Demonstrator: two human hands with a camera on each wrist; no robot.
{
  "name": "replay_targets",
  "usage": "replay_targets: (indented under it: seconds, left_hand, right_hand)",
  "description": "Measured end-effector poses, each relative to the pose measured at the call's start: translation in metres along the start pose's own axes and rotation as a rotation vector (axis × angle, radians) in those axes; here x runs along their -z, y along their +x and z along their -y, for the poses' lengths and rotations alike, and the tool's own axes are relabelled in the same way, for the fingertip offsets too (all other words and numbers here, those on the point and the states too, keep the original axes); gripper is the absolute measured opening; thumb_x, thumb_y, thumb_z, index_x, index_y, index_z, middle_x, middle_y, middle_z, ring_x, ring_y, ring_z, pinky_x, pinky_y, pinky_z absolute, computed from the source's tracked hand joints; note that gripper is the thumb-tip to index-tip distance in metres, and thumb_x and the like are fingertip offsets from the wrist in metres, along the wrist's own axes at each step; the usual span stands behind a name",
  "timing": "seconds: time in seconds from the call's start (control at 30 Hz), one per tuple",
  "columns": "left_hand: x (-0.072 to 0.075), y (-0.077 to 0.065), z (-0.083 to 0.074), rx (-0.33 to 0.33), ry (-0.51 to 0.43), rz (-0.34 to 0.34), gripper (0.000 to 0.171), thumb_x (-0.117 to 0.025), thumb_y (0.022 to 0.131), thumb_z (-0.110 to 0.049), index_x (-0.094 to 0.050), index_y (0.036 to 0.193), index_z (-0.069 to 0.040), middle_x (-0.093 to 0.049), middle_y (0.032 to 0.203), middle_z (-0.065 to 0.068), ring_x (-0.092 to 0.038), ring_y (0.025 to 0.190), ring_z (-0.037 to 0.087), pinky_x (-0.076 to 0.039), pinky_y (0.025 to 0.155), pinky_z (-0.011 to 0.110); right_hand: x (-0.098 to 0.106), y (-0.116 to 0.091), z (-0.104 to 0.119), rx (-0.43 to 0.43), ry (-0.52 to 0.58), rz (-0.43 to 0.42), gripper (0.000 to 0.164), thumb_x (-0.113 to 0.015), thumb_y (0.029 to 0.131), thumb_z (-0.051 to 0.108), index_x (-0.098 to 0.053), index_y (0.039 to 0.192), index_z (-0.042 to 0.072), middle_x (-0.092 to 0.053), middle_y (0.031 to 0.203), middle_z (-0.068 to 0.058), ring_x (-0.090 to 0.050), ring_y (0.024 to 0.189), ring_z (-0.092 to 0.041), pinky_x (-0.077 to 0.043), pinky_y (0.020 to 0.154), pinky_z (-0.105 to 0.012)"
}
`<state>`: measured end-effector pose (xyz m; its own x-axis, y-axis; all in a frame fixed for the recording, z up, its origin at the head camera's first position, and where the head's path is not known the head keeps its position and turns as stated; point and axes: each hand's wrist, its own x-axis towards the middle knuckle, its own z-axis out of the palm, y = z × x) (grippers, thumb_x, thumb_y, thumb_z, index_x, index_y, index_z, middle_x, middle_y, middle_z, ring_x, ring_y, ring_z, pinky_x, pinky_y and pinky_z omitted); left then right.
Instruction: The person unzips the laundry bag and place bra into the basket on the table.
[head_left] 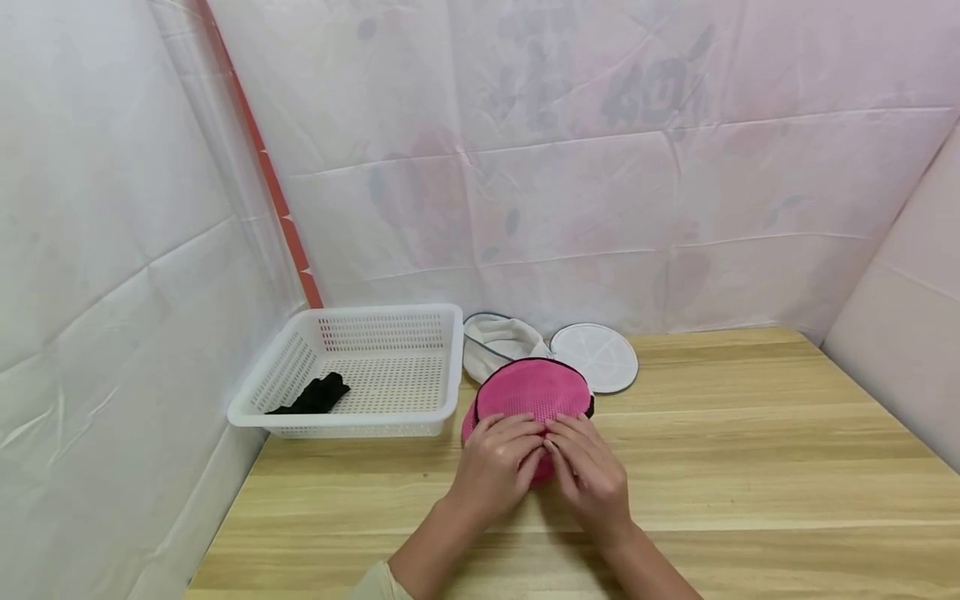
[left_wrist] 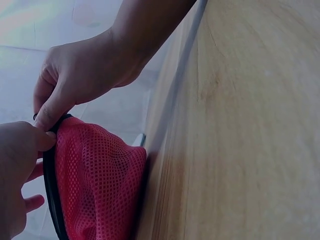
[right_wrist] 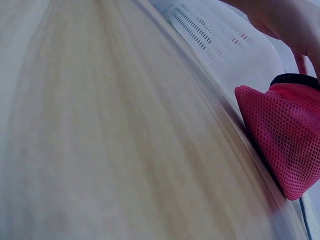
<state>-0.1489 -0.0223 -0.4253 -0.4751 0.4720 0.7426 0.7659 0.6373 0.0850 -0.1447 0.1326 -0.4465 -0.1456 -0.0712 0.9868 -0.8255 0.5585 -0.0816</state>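
Note:
A pink mesh laundry bag (head_left: 534, 387) with black trim stands on the table, its round top facing up. At its near edge, my left hand (head_left: 495, 462) and right hand (head_left: 596, 475) meet with fingertips almost together. The left wrist view shows the black trim (left_wrist: 51, 192) between the left thumb and fingers (left_wrist: 34, 202), with some of those fingers spread behind it. In that view the right hand (left_wrist: 87, 70) pinches the trim just above. The bag's mesh side (right_wrist: 287, 135) hangs below the left hand (right_wrist: 287, 22) in the right wrist view.
A white plastic basket (head_left: 453, 367) stands at the left with a crumpled black cloth (head_left: 318, 394) inside. Behind the pink bag lie an opened white fabric bag (head_left: 491, 354) and a flat white disc with dark edging (head_left: 596, 358). Pale sheeting (head_left: 555, 192) walls the wooden table (head_left: 750, 467).

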Motion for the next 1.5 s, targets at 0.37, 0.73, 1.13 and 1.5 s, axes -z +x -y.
replay_targets:
  seconds: [0.37, 0.73, 1.13, 1.5]
  left_hand:
    - [0.0, 0.0, 0.0, 0.01, 0.012, 0.018, 0.013, -0.071, 0.081, -0.018, -0.075, 0.093, -0.016, -0.071, 0.1, -0.008, -0.063, 0.104, 0.009, -0.049, 0.088, 0.036]
    - [0.0, -0.001, 0.003, 0.044, 0.02, 0.031, 0.011, -0.072, 0.081, -0.019, -0.075, 0.092, -0.017, -0.071, 0.099, -0.008, -0.063, 0.104, 0.009, -0.05, 0.087, 0.037]
    - [-0.002, -0.003, 0.009, 0.092, 0.039, 0.016, 0.011, -0.073, 0.08, -0.017, -0.076, 0.09, -0.018, -0.071, 0.102, -0.008, -0.064, 0.104, 0.011, -0.049, 0.088, 0.042]
    - [0.001, -0.003, 0.009, 0.083, 0.025, 0.029, 0.013, -0.072, 0.081, -0.019, -0.075, 0.093, -0.017, -0.071, 0.105, -0.006, -0.063, 0.107, 0.012, -0.048, 0.091, 0.043]
  right_hand:
    - [0.002, -0.004, -0.009, -0.048, -0.024, -0.039, 0.019, -0.063, 0.088, 0.007, -0.07, 0.082, -0.009, -0.07, 0.086, -0.021, -0.066, 0.087, -0.034, -0.045, 0.098, -0.044]
    - [0.003, -0.003, -0.01, -0.059, -0.029, -0.039, 0.019, -0.064, 0.088, 0.009, -0.07, 0.081, -0.008, -0.07, 0.085, -0.021, -0.066, 0.086, -0.034, -0.044, 0.1, -0.042]
    - [0.002, 0.006, 0.001, 0.051, -0.031, -0.034, 0.022, -0.061, 0.09, 0.008, -0.07, 0.077, -0.008, -0.069, 0.08, -0.019, -0.065, 0.078, -0.033, -0.047, 0.096, -0.043]
    - [0.0, 0.003, 0.002, 0.028, -0.023, -0.009, 0.022, -0.061, 0.09, 0.009, -0.07, 0.081, -0.008, -0.07, 0.084, -0.019, -0.065, 0.082, -0.033, -0.046, 0.097, -0.042]
